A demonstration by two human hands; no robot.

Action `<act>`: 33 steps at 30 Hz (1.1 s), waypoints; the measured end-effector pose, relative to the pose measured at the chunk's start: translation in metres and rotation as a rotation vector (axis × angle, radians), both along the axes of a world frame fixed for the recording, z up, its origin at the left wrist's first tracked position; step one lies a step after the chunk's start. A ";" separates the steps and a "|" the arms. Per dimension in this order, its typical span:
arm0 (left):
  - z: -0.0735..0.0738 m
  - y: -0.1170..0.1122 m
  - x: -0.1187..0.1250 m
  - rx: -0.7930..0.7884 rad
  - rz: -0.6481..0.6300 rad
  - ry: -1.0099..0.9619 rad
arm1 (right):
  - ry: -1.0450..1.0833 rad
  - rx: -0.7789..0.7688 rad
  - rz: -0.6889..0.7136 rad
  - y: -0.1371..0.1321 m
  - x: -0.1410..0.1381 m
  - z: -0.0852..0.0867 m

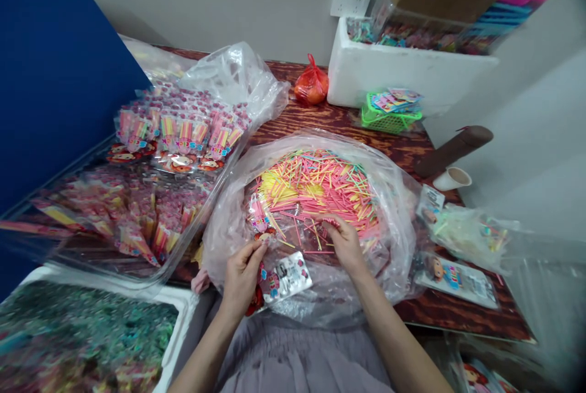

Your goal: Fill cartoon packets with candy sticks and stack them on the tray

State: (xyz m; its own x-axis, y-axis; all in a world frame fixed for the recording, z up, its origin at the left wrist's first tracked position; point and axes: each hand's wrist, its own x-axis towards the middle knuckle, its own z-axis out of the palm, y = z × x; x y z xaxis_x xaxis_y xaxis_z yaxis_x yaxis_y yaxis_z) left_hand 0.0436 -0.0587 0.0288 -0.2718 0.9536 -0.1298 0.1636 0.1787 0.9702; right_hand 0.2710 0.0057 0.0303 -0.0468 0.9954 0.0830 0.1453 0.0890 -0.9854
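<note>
My left hand (242, 272) is closed, thumb and fingertips pinching the lower end of a small printed plastic packet (260, 217). Silver-and-clear printed packets (290, 277) lie under and beside that hand. My right hand (344, 243) reaches to the near edge of a heap of thin candy-coloured sticks (315, 191), pink, yellow and green. Its fingers are curled together; whatever is between them is too small to make out. The heap sits in a large clear plastic bag (394, 198) with its sides rolled down, and several loose sticks lie between my hands.
At left, a clear tray (183, 252) holds many filled packets (178, 137). A white foam box (176, 344) is below it. Rearward are a red bag of fruit (312, 85), a green basket (387, 119) and another foam box (403, 69). A paper cup (452, 179) stands right.
</note>
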 end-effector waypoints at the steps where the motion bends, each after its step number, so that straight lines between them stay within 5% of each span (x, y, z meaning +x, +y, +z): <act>1: 0.001 0.000 0.000 -0.004 -0.005 -0.006 | 0.018 -0.009 0.009 -0.003 -0.002 0.001; 10: 0.000 0.003 -0.004 -0.015 0.116 -0.191 | 0.052 -0.028 0.023 -0.014 -0.006 0.007; 17: 0.005 0.001 -0.009 -0.027 0.163 -0.074 | 0.071 -0.029 0.069 -0.018 -0.009 0.006; 27: 0.005 0.018 0.004 0.085 -0.077 -0.057 | 0.061 0.001 0.086 -0.019 -0.011 0.005; 33: 0.005 0.020 0.008 0.091 -0.118 -0.066 | 0.052 -0.013 0.087 -0.019 -0.013 0.005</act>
